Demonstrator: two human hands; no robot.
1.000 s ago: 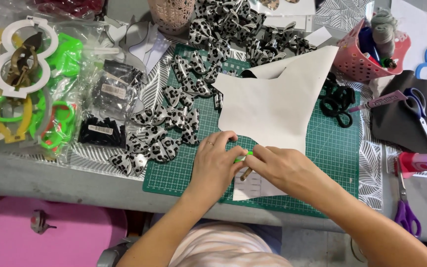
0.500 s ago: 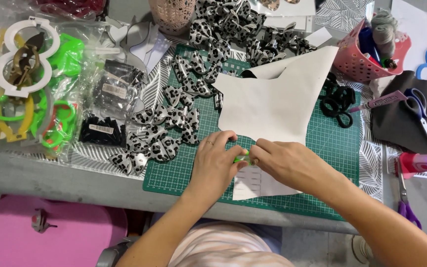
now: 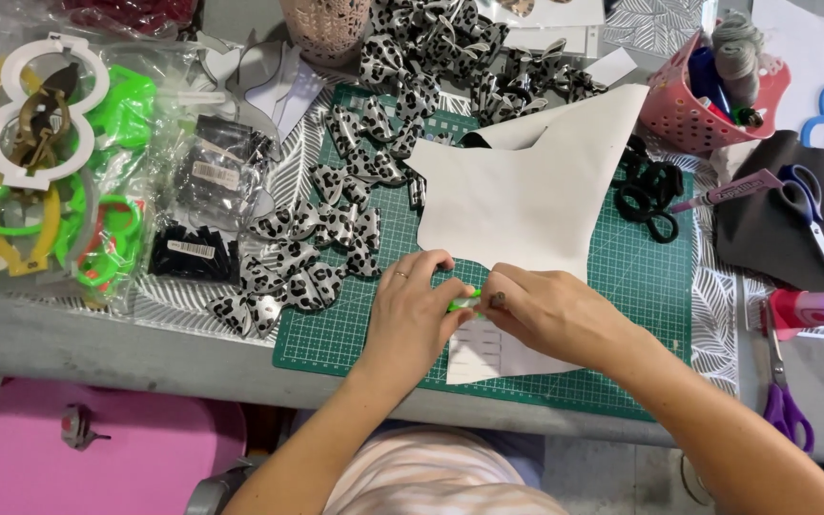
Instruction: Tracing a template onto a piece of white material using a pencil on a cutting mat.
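Head view, even bright illumination, diffuse; no single source identifiable. Shadows soft and short: faint dark band under the left hand (image 3: 412, 315) and right hand (image 3: 541, 310) on the green cutting mat (image 3: 355, 334). White sheet (image 3: 536, 195) near mat centre is the brightest area, close to washed out but its edges hold. Specular glare on clear plastic bags (image 3: 202, 181) toward the table's left edge. Table's front edge (image 3: 97, 334) bows slightly, wide-angle distortion. Focus sharp across mat; forearms and striped shirt (image 3: 431, 477) below the front edge softer. No motion blur noted.
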